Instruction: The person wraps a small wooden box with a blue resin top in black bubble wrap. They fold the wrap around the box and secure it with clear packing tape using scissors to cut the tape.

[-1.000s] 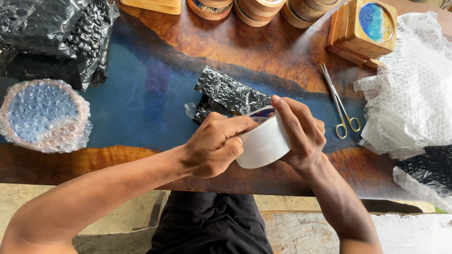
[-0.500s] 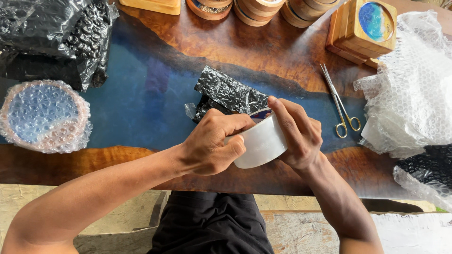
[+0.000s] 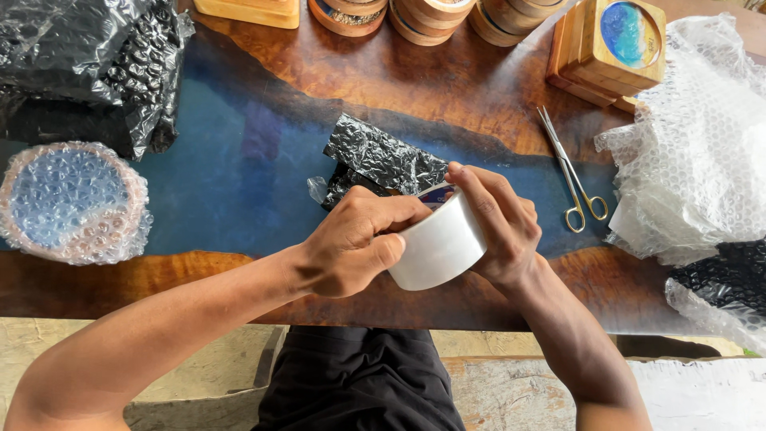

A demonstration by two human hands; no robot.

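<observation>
One roll of tape (image 3: pixel 439 243), one pair of scissors (image 3: pixel 573 177), one black bubble-wrapped parcel (image 3: pixel 381 158) on the table, one clear-wrapped round piece (image 3: pixel 70 201), two hands, one stack of square wooden coasters (image 3: pixel 614 48)

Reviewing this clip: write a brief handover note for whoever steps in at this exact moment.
Left hand: grips the roll of clear tape, fingers picking at its edge.
Right hand: steadies the roll from the other side.
Black bubble-wrapped parcel: on the wood-and-blue-resin table, just beyond the hands.
Scissors: to the right, untouched.
Done: parcel wrapped.
Left: no tape strip pulled free yet; whether the parcel is taped cannot be told.
</observation>
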